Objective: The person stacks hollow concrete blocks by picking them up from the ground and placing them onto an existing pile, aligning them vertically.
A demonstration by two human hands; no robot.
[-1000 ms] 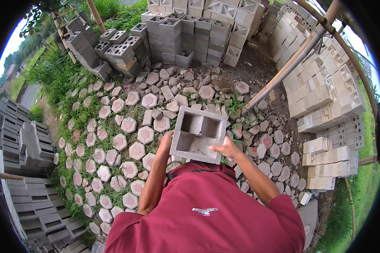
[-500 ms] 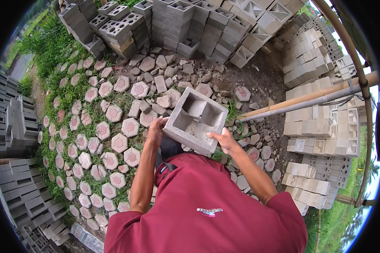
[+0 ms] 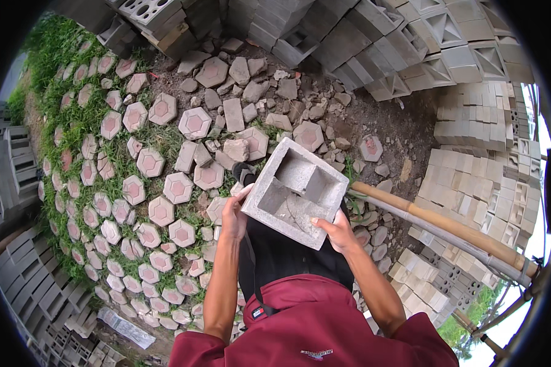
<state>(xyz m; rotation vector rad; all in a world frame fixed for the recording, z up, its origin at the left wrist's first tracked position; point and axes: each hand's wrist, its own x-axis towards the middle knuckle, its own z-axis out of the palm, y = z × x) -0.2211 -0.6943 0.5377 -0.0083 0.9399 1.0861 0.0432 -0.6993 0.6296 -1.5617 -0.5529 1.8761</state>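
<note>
A square grey concrete block (image 3: 269, 209) with a recessed, stepped hollow is held in front of my body, tilted so that its hollow faces up toward me. My left hand (image 3: 232, 214) grips its left side, the fingers partly hidden beneath it. On the lower right side, my right hand (image 3: 337, 231) is closed on the rim, with the thumb pressed over the edge into the hollow. Below the block, my legs in black trousers (image 3: 291, 260) and one dark shoe (image 3: 245, 173) show.
Hexagonal pavers (image 3: 161, 211) with reddish centres lie in grass on the left. Broken rubble (image 3: 257, 92) covers the ground ahead. Stacked concrete blocks (image 3: 349, 49) stand at the back, with more stacks (image 3: 459, 183) right. A bamboo pole (image 3: 447, 223) crosses at right; grey blocks (image 3: 30, 269) stand left.
The view has tilted and come closer to the ground, showing more of my legs and a shoe. Both hands still hold the block, which sits slightly lower and further right in view.
</note>
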